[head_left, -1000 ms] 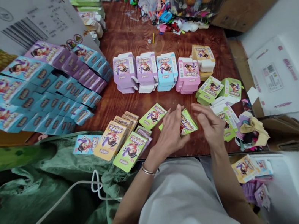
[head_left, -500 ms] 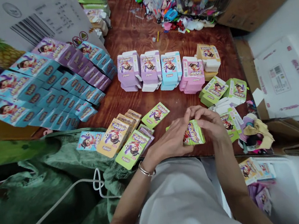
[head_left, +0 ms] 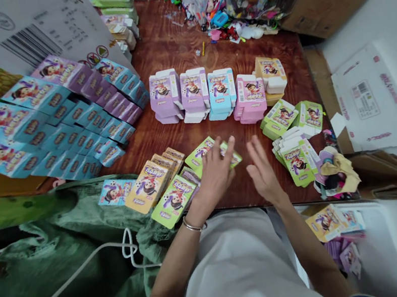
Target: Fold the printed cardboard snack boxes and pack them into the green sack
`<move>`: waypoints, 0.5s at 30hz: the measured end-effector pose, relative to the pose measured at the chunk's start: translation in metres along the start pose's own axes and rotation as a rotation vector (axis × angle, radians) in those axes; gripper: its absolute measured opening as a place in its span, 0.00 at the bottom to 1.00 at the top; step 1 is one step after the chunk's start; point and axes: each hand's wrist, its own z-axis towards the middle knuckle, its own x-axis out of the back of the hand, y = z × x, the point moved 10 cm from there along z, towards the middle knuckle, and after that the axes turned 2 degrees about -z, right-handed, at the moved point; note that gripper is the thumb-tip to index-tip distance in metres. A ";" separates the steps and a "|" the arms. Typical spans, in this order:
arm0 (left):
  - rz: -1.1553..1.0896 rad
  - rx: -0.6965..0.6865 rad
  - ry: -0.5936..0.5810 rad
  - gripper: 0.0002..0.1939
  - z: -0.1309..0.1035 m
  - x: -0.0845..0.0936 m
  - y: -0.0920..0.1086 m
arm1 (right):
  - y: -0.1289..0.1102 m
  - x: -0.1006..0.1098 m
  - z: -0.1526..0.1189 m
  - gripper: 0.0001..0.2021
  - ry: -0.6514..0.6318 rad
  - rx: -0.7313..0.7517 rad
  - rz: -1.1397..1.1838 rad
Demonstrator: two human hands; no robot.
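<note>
My left hand [head_left: 216, 178] lies with fingers spread over a green cartoon pack [head_left: 236, 158], touching or just above it. Another green pack [head_left: 195, 160] lies beside it, partly hidden by the hand. To the right, my right hand [head_left: 266, 177] hovers over the table with straight fingers and nothing in it. Left of my left hand rest a green pack [head_left: 174, 201], a stack of orange packs [head_left: 147, 185] and a blue pack [head_left: 115, 191]. Several flat green cartons [head_left: 296, 164] are piled right of my right hand.
Purple [head_left: 164, 90], blue [head_left: 221, 90], pink [head_left: 250, 95] and orange cartons [head_left: 270, 74] stand in a row on the brown table [head_left: 163, 37]. Blue and purple boxes [head_left: 63, 121] are stacked at left. Small toys [head_left: 224, 18] lie at the back; an open drawer [head_left: 378, 250] holds packs.
My hands have moved apart. The green pack that was between them now lies farther left and forward, under my left fingers. My right hand has let go. The view has shifted slightly.
</note>
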 end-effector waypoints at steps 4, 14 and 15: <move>0.204 0.216 0.012 0.34 0.000 -0.006 -0.043 | 0.069 0.089 -0.043 0.33 0.367 -0.260 -0.472; -0.425 0.020 -0.177 0.37 -0.003 -0.055 0.045 | 0.124 0.127 -0.077 0.34 0.409 -0.565 -0.556; -0.594 0.050 -0.215 0.38 -0.005 -0.064 0.054 | 0.118 0.127 -0.078 0.30 0.482 -0.577 -0.395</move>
